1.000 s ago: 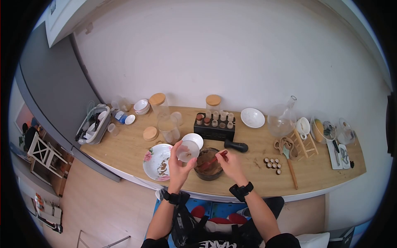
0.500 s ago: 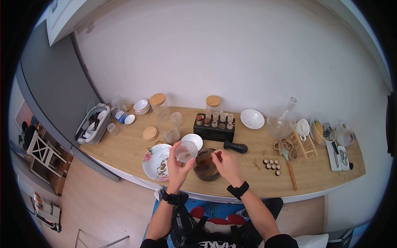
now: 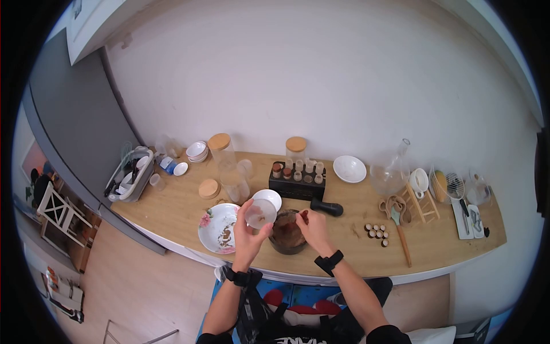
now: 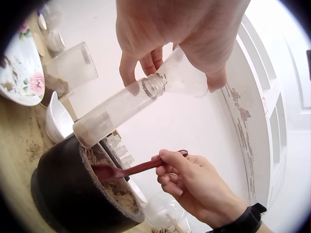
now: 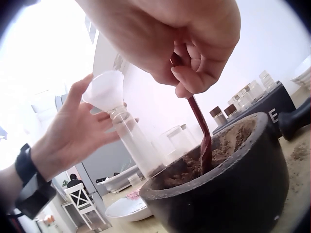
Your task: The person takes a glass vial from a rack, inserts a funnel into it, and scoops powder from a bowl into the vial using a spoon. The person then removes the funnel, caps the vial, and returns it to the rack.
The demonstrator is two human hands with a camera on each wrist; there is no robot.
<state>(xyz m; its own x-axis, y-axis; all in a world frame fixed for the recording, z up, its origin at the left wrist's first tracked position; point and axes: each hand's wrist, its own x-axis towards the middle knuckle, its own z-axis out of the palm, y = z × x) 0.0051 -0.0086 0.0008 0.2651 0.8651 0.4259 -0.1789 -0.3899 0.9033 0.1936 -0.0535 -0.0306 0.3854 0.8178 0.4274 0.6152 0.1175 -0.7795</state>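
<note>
My left hand (image 3: pixel 247 238) holds a translucent funnel (image 5: pixel 106 91), its spout in the mouth of a clear glass vial (image 4: pixel 116 114). The tilted vial has brown powder at its bottom end, close by the rim of a black stone mortar (image 5: pixel 228 187). Inside the mortar lies brown powder (image 4: pixel 124 191). With thumb and fingers my right hand (image 3: pixel 318 232) pinches the handle of a dark red spoon (image 4: pixel 141 168), whose bowl dips into that powder. Some brown bits show inside the funnel in the head view.
Left of the mortar sits a flowered plate (image 3: pixel 212 229) with brown residue; behind is a small white bowl (image 3: pixel 267 198). A black rack (image 3: pixel 295 187) of small vials and a black pestle (image 3: pixel 327 207) stand beyond. Several small caps (image 3: pixel 376 230) and a spatula (image 3: pixel 403 243) lie to the right.
My right hand has shifted a little left over the mortar, and the spoon has gone from lying slanted across the powder to standing steeper in it. The left hand stays nearly still with funnel and vial.
</note>
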